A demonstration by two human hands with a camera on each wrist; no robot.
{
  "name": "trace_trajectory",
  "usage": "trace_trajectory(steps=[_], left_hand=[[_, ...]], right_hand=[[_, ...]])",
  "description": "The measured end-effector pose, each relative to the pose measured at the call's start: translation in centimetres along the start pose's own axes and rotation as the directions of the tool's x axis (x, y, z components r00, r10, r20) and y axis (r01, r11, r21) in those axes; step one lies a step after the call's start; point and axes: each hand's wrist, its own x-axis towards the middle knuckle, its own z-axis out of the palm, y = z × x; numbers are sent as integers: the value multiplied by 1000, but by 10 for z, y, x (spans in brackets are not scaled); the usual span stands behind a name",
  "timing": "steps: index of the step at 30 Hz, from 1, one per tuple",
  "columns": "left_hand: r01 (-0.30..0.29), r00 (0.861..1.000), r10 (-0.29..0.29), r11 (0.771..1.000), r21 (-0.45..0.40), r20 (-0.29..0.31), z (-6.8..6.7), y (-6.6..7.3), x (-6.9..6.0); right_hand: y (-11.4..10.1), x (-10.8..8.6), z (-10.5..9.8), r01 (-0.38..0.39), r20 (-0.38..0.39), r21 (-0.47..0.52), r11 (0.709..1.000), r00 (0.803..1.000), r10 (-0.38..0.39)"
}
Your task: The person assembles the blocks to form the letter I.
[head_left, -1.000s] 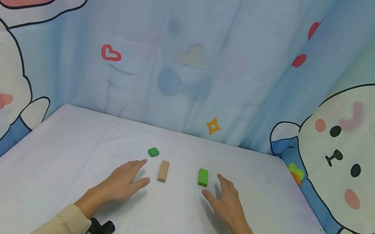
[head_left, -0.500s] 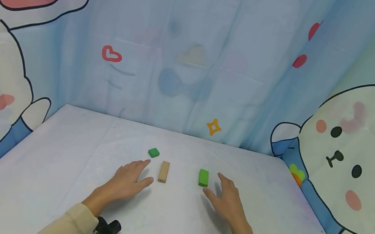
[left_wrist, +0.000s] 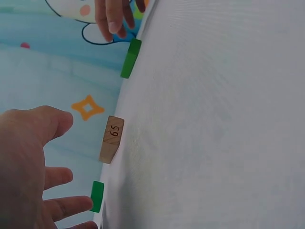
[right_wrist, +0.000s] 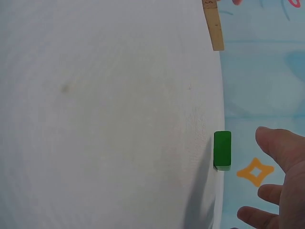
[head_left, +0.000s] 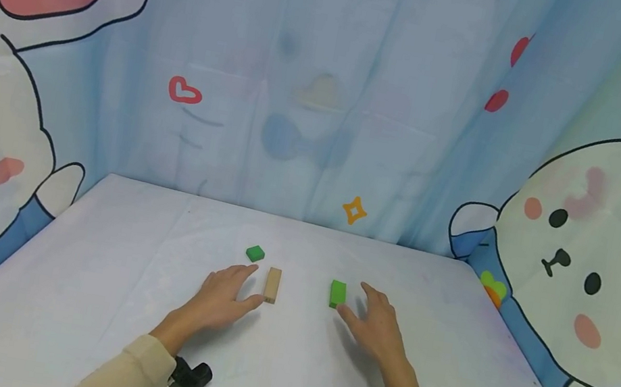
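left grip [head_left: 222, 296] spread, wooden block [head_left: 272, 284] just right of it, small green block [head_left: 255, 253] beyond it, right grip [head_left: 377, 326] also spread, longer green block [head_left: 337, 293] just left of it, all 3 on tabletop [head_left: 281, 367]

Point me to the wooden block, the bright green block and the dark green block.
Wooden block [head_left: 272, 284]: head view, middle of its long upper face.
Bright green block [head_left: 338, 292]: head view, middle of its upper face.
Dark green block [head_left: 254, 253]: head view, middle of its upper face.

Left hand [head_left: 224, 294] shifted, nearer wooden block [head_left: 272, 285]
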Motion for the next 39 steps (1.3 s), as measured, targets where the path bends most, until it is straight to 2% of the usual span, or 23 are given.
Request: trace_trajectory(steps=[5, 17, 31, 39], left_hand=[[-22, 999, 22, 1000, -7, -28, 4, 0, 4], [-17, 998, 12, 996, -85, -61, 14, 0, 11], [-35, 994, 21, 991, -126, -112, 23, 3, 17], [-55, 991, 42, 994, -99, -126, 28, 1, 21]], right_hand=[[1, 2, 2, -16, 7, -6, 1000, 1000, 16], [1, 4, 4, -39, 6, -1, 999, 999, 39], [-1, 7, 8, -43, 6, 20, 999, 999, 43], [-2, 7, 9, -30, 11, 29, 999, 999, 30]])
